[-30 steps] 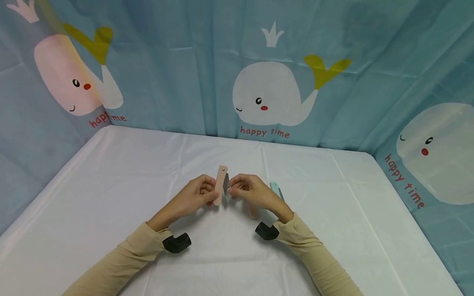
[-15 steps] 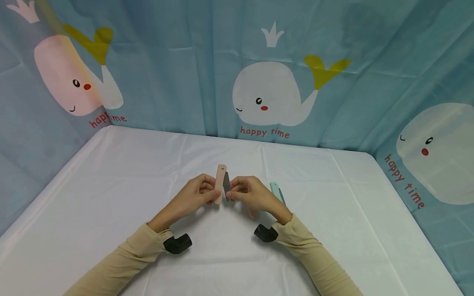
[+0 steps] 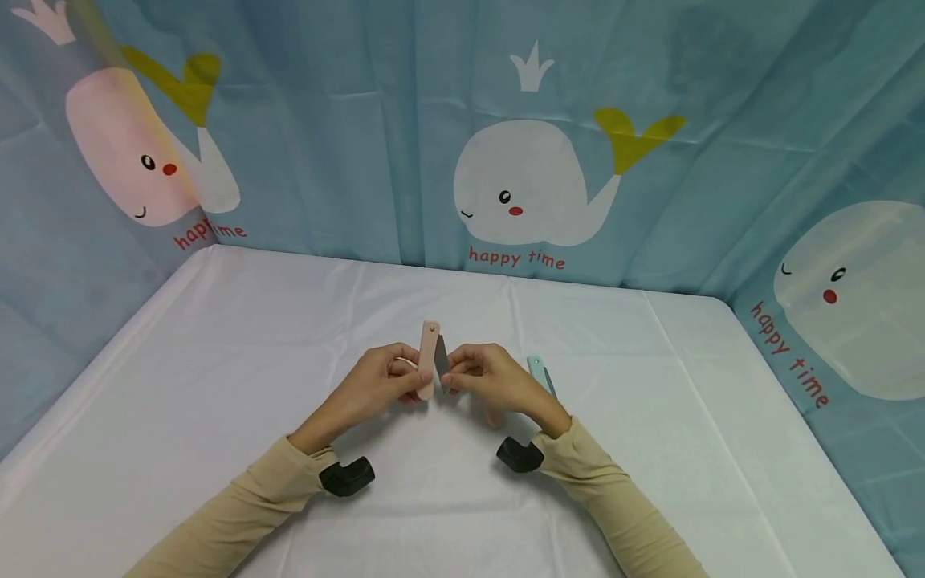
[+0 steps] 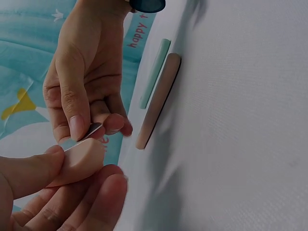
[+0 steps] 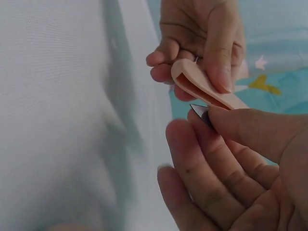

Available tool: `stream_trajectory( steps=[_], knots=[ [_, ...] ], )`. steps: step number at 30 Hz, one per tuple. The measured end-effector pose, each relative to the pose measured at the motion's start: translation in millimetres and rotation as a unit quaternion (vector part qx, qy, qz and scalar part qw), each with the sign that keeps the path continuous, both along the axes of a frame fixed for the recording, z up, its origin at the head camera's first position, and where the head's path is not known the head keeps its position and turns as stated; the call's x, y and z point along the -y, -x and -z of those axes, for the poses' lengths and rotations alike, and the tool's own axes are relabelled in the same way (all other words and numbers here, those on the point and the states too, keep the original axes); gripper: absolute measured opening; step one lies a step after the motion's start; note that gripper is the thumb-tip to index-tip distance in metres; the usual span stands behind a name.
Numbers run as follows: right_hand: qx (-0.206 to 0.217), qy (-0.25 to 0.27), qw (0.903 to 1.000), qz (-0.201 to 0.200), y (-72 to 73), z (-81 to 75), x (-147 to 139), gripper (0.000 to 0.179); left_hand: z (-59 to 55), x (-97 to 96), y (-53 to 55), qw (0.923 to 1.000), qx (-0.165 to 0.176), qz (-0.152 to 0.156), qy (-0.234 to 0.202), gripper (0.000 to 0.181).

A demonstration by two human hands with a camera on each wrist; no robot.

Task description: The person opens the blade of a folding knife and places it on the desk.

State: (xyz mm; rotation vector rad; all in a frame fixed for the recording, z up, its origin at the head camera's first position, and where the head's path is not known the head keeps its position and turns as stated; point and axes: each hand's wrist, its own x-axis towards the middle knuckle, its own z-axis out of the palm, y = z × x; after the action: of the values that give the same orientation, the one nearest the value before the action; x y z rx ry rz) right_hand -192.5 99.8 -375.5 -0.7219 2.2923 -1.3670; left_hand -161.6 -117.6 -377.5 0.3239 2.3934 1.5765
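A folding knife with a pale pink handle (image 3: 428, 361) is held upright above the white table, its blade (image 3: 442, 361) swung partly out. My left hand (image 3: 377, 379) pinches the handle between thumb and fingers. On the other side, my right hand (image 3: 499, 376) pinches the blade near its pointed tip, thumb against the forefinger. The right wrist view shows the long slot in the handle (image 5: 197, 79) facing the right hand, with the blade tip (image 5: 201, 113) poking out from under the thumb. In the left wrist view, the handle's rounded end (image 4: 91, 156) hides most of the blade.
On the table behind my right hand lie a mint-green folding knife (image 3: 536, 369) and a pink-handled piece (image 4: 160, 98), side by side. My right forearm partly covers both in the head view. A blue curtain with whale prints (image 3: 520, 185) surrounds the table.
The right fingers have shifted slightly on the blade, and the handle has tilted a little to the left at its top. Over the last half second almost nothing has moved.
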Motion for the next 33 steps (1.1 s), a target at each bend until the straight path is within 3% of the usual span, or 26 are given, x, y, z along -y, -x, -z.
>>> stream_trajectory(
  steps=[23, 33],
  knots=[
    [-0.020, 0.017, 0.9997, -0.006, 6.5, -3.9, -12.1, 0.017, -3.4, 3.8, 1.9, 0.9994, -0.018, -0.024, -0.018, 0.021],
    [0.001, 0.037, 0.9991, 0.019, 4.4, -4.4, -6.2, 0.024, -6.3, 5.3, 1.7, 0.9989, -0.019, -0.037, -0.019, 0.021]
  ],
)
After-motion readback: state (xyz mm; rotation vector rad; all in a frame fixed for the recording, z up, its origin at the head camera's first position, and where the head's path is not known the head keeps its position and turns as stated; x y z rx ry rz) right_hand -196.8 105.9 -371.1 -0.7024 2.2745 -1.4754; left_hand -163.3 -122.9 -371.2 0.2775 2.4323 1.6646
